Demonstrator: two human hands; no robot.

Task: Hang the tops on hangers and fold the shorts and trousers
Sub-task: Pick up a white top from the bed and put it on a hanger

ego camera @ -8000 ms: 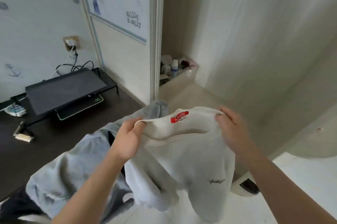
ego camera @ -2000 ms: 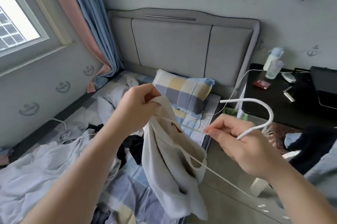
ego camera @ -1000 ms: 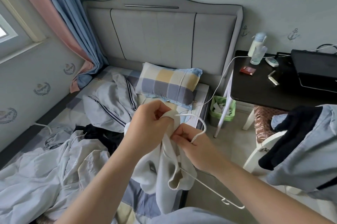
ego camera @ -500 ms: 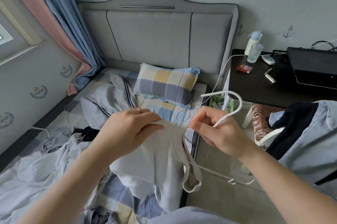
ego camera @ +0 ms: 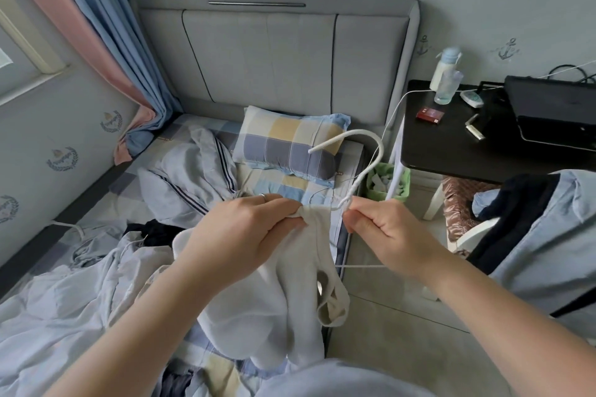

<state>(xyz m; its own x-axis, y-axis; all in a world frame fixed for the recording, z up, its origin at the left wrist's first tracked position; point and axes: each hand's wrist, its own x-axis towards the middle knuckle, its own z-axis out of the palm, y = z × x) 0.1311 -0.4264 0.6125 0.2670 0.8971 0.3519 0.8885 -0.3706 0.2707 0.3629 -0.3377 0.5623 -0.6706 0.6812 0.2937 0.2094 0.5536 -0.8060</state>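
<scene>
White soft top hangs pinched by the left hand; the right hand grips a thin white hanger to slip inside.

The left forearm rises from the lower left of the frame and the right forearm from the lower right, meeting near the centre. The left hand, its back to the camera and a ring on one finger, pinches the white top at its fingertips. Just beside it, the right hand is curled round the neck of the hanger.
</scene>
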